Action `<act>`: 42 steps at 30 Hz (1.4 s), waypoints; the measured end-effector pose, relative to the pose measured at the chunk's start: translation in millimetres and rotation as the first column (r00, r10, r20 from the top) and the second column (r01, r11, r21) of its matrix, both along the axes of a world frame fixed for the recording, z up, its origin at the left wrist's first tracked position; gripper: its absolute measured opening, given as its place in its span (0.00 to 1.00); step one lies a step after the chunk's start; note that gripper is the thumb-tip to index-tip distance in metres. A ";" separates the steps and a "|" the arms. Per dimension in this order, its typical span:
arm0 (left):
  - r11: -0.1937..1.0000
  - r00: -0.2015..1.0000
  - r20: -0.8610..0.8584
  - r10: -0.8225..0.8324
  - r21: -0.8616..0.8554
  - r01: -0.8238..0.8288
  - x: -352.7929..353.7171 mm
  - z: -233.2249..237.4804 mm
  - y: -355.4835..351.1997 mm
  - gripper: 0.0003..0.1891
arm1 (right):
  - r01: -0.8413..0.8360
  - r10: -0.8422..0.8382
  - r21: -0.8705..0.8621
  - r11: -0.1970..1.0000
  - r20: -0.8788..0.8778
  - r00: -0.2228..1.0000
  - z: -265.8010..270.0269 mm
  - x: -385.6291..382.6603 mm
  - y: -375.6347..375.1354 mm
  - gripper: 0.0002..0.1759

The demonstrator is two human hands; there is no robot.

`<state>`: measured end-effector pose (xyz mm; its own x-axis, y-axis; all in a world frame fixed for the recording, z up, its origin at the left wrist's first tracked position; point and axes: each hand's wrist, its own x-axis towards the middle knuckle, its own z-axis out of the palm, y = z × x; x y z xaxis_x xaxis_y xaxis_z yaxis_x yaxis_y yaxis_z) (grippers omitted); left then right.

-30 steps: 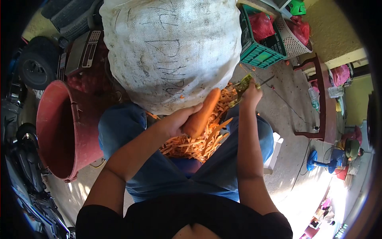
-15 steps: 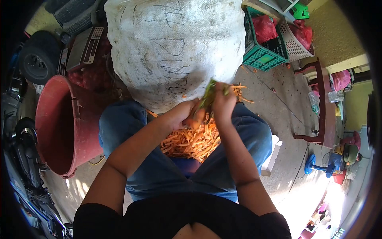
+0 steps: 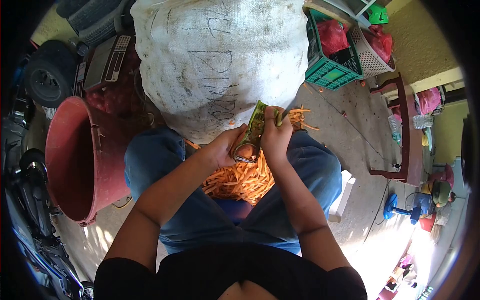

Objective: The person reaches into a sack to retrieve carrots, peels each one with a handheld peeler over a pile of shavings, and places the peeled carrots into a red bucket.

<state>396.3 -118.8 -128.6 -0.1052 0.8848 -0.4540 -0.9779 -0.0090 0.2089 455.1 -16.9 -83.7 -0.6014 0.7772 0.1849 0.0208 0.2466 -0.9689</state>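
Observation:
My left hand (image 3: pixel 226 146) is closed around an orange carrot (image 3: pixel 245 150), of which only a rounded part shows between the fingers. My right hand (image 3: pixel 276 138) grips a green, mottled hand peeler (image 3: pixel 257 123) whose flat body slants up and away. At its lower end, thin metal edges sit right against the carrot. Below both hands lies a heap of orange peel strips (image 3: pixel 240 181), between my knees. A few more strips (image 3: pixel 301 118) are scattered on the floor beyond my right hand.
A big white woven sack (image 3: pixel 220 65) stands directly ahead. At left is a red tub (image 3: pixel 107 160) beside a weighing scale (image 3: pixel 106 62). To the right are a green crate (image 3: pixel 332 72), a white basket (image 3: pixel 369 54), a brown wooden frame (image 3: pixel 407 132) and a blue fan (image 3: pixel 392 206).
The peeler has swung from a blurred position to a clearer one, tilted further left. My right hand shifted slightly toward me, and my left hand stays at the carrot.

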 end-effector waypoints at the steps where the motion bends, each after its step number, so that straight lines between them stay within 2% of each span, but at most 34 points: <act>1: 1.000 0.998 -0.051 -0.026 0.001 0.026 0.5 0.6 -1.1 0.18 | -0.001 0.001 0.001 1.000 0.003 1.000 -0.9 0.9 1.6 0.14; 3: 0.999 0.994 -0.102 -0.043 -0.004 0.043 1.3 5.2 -5.2 0.18 | -0.002 -0.018 0.175 0.985 0.111 0.994 -7.4 1.6 9.8 0.12; 4: 0.991 0.965 -0.224 -0.136 -0.048 0.128 2.7 9.5 -8.0 0.18 | 0.059 -0.069 0.129 0.990 0.070 0.995 -28.5 -1.7 28.3 0.10; 5: 0.973 0.913 -0.337 -0.231 -0.099 0.210 4.9 11.6 -9.8 0.19 | 0.226 -0.240 0.170 0.959 0.069 0.968 -30.0 -4.6 51.0 0.10; 6: 0.935 0.887 -0.304 -0.348 -0.179 0.305 10.9 10.9 -12.5 0.20 | 0.324 -0.335 0.087 0.942 0.169 0.927 -24.1 -4.7 78.3 0.11; 7: 0.934 0.885 -0.305 -0.351 -0.176 0.309 16.0 21.8 -12.5 0.20 | 0.428 -0.456 0.221 0.877 0.096 0.885 -32.2 -3.6 104.7 0.12; 8: 0.916 0.878 -0.289 -0.382 -0.242 0.319 20.3 42.3 -12.1 0.20 | 0.455 -0.479 0.155 0.877 0.204 0.854 -30.2 2.9 122.7 0.13; 9: 0.894 0.870 -0.273 -0.411 -0.308 0.326 21.2 53.5 -11.7 0.21 | 0.459 -0.483 0.155 0.875 0.201 0.852 -23.6 2.7 120.2 0.13; 10: 0.946 0.915 -0.258 -0.311 -0.176 0.272 19.6 46.4 -10.3 0.20 | 0.451 -0.444 -0.033 0.892 0.116 0.888 -10.5 2.9 113.8 0.13; 11: 0.947 0.916 -0.255 -0.310 -0.172 0.273 14.3 33.9 -7.9 0.20 | 0.410 -0.415 -0.218 0.886 0.024 0.910 0.0 3.5 105.6 0.13; 12: 0.958 0.939 -0.204 -0.278 -0.131 0.255 5.6 20.0 -5.2 0.19 | 0.383 -0.372 -0.149 0.912 0.098 0.923 4.8 2.6 91.7 0.13; 14: 0.983 0.976 -0.121 -0.182 0.004 0.184 -3.4 15.7 -4.4 0.17 | 0.154 -0.179 -0.231 0.961 -0.091 0.980 3.2 -0.4 60.7 0.13; 15: 0.983 0.976 -0.123 -0.180 0.001 0.181 -4.0 17.5 -2.5 0.17 | 0.076 -0.080 -0.196 0.978 -0.011 0.997 5.8 1.9 44.1 0.12; 16: 0.996 0.989 -0.124 -0.081 -0.038 0.077 -3.0 19.2 2.3 0.17 | 0.013 -0.017 -0.193 0.981 -0.016 1.000 4.4 2.2 30.0 0.13; 17: 0.997 0.991 -0.129 0.017 -0.076 -0.027 -2.6 20.1 5.2 0.17 | -0.004 0.007 -0.102 0.995 0.028 1.000 7.1 2.1 14.8 0.15; 19: 0.996 0.995 -0.096 0.015 -0.090 -0.023 -2.3 18.9 5.3 0.17 | -0.056 0.056 0.062 0.997 -0.011 0.998 2.6 2.2 -0.6 0.15; 20: 0.994 0.998 -0.060 0.014 -0.105 -0.020 -1.5 17.6 4.6 0.17 | -0.055 0.056 0.062 0.997 -0.007 0.998 1.4 2.9 0.3 0.15; 22: 0.992 1.000 -0.021 0.018 -0.122 -0.020 -0.9 16.8 0.2 0.17 | -0.027 0.009 0.153 0.988 0.119 0.993 -0.8 2.1 5.1 0.14; 24: 0.955 0.932 -0.208 -0.296 -0.055 0.291 -3.0 21.1 -5.9 0.17 | 0.155 -0.164 0.324 0.933 0.002 0.986 -33.6 -3.7 47.5 0.14; 25: 0.954 0.932 -0.207 -0.298 -0.054 0.294 1.4 22.7 -7.1 0.17 | 0.275 -0.293 0.166 0.947 0.100 0.951 -15.9 -6.0 63.6 0.13; 26: 0.943 0.906 -0.263 -0.333 -0.124 0.310 8.9 24.4 -9.2 0.18 | 0.364 -0.387 0.166 0.917 0.144 0.911 -9.8 -4.2 85.6 0.12; 28: 0.923 0.859 -0.352 -0.372 -0.239 0.302 14.5 47.2 -10.6 0.19 | 0.531 -0.515 0.000 0.847 0.244 0.822 -9.3 0.0 115.6 0.12; 29: 0.922 0.857 -0.354 -0.374 -0.239 0.303 10.7 46.5 -10.8 0.19 | 0.533 -0.517 0.000 0.846 0.242 0.821 -10.9 -0.3 116.2 0.12; 31: 0.963 0.943 -0.208 -0.260 -0.131 0.236 1.4 39.3 -10.0 0.19 | 0.419 -0.417 -0.136 0.898 0.043 0.908 -1.5 -0.5 101.2 0.14; 32: 0.982 0.967 -0.171 -0.188 -0.043 0.183 -1.5 21.9 -6.3 0.17 | 0.323 -0.321 -0.192 0.927 0.042 0.946 1.4 -1.5 85.3 0.14; 33: 0.983 0.968 -0.170 -0.184 -0.044 0.179 -2.8 19.4 -4.8 0.17 | 0.171 -0.173 -0.155 0.973 0.005 0.985 4.6 1.1 69.4 0.13; 34: 0.991 0.976 -0.181 -0.125 -0.076 0.113 -3.8 19.0 -2.4 0.17 | 0.113 -0.120 -0.154 0.982 -0.038 0.992 3.0 -2.5 51.2 0.13; 35: 0.993 0.979 -0.193 -0.067 -0.107 0.047 -4.4 17.2 0.3 0.17 | 0.036 -0.043 -0.158 0.987 -0.039 0.998 1.7 -2.7 34.6 0.14; 36: 0.996 0.986 -0.168 -0.022 -0.085 0.007 -4.0 5.2 4.2 0.16 | -0.041 0.045 -0.108 0.993 0.033 0.998 1.9 -0.5 21.2 0.14; 37: 0.996 0.985 -0.169 -0.025 -0.086 0.011 -4.0 10.8 4.3 0.16 | -0.072 0.063 0.097 0.993 0.095 0.993 2.3 -0.1 11.5 0.12; 38: 0.990 0.993 -0.117 -0.015 -0.139 -0.002 -2.9 18.8 3.2 0.16 | -0.067 0.058 0.157 0.985 0.061 0.996 4.9 -0.4 -0.7 0.13; 39: 0.981 0.998 -0.064 0.001 -0.193 -0.013 -1.3 26.3 1.8 0.15 | -0.073 0.066 0.118 0.990 0.061 0.996 -1.4 -1.6 -0.8 0.13; 41: 0.971 0.997 -0.067 0.026 -0.235 -0.041 0.0 22.2 1.0 0.14 | -0.047 0.030 0.150 0.988 0.110 0.993 -4.2 -1.1 2.4 0.12; 42: 0.994 0.982 -0.166 -0.087 -0.082 0.075 -3.7 7.4 -1.6 0.14 | -0.008 -0.012 0.200 0.980 0.095 0.995 -9.1 -2.2 10.0 0.12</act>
